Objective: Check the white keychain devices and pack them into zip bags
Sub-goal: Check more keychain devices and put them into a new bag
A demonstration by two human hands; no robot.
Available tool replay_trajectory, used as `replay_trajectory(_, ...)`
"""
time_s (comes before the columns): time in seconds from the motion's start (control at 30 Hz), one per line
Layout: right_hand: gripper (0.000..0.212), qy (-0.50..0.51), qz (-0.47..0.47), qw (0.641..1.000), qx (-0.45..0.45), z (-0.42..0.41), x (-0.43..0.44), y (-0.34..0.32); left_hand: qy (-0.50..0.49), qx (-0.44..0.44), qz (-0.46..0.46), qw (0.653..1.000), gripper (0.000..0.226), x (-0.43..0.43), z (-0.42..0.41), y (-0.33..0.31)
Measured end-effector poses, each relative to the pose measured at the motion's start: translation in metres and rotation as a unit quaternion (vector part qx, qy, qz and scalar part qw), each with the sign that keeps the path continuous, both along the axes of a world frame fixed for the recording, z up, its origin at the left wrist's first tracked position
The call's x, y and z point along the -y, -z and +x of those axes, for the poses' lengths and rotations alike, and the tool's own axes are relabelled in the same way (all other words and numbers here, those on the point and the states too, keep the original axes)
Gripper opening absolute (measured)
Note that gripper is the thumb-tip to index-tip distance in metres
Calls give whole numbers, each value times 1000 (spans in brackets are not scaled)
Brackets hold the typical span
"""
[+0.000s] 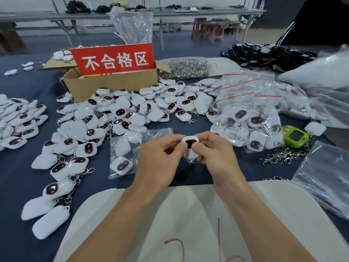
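left pile (pixel 18 118): white devices with dark, red-rimmed faces, heaped at the table's left edge.
cloth (pixel 22 167): dark blue, covers the table under everything.
near row (pixel 56 186): more of the same devices with metal clasps, strung from mid-table toward the near left corner.
box (pixel 113 87): open cardboard, behind the heaps, holding a red sign (pixel 115 59) with white characters.
main pile (pixel 136 108): the largest heap of white devices, in front of the box, some face up and some face down.
zip bag (pixel 124 154): flat on the cloth just left of the hands, with devices inside, one face up.
left hand (pixel 158 159): thumb and fingers pinch the left edge of the device.
device (pixel 190 143): held above the cloth between both hands, mid-table, dark face toward the camera, its clasp hanging below.
right hand (pixel 217 154): fingers curled, the thumb on the device's lower right and the fingers behind it.
sheet (pixel 188 214): white with red marks, nearest the camera, under both forearms.
clasp heap (pixel 185 68): silver clasps in clear plastic, right of the box.
packed bags (pixel 251 114): red-strip zip bags with devices inside, stacked right of the hands.
green toy (pixel 294 136): beside the packed bags, with loose clasps (pixel 283 156) in front of it.
clear bags (pixel 324 178): empty plastic, at the right edge.
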State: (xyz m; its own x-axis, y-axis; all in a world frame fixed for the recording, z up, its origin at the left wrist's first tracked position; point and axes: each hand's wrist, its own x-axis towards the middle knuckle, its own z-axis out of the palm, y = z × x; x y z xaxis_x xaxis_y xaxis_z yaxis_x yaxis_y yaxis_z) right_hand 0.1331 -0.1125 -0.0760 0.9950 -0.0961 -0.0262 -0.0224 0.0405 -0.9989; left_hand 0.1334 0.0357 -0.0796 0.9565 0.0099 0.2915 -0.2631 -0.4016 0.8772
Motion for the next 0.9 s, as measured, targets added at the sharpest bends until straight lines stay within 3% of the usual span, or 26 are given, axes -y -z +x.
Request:
replay_trajectory(0.23, 32, 15, -4, 1000, 25, -3, -3, 1, 3, -11, -2, 1000, 13, 2, -3, 2)
replay_trajectory(0.6, 24, -15, -22, 999, 46, 0, -5, 2, -4, 10, 4, 1000, 19, 3, 1, -1)
replay_trajectory(0.73, 25, -39, -2, 999, 37, -1, -7, -1, -36, 15, -32, 999, 34, 4, 2, -5)
replay_trajectory(0.9, 15, -33, -70, 997, 27, -3, -7, 1, -35, 18, -52, 998, 32, 5, 1, -6)
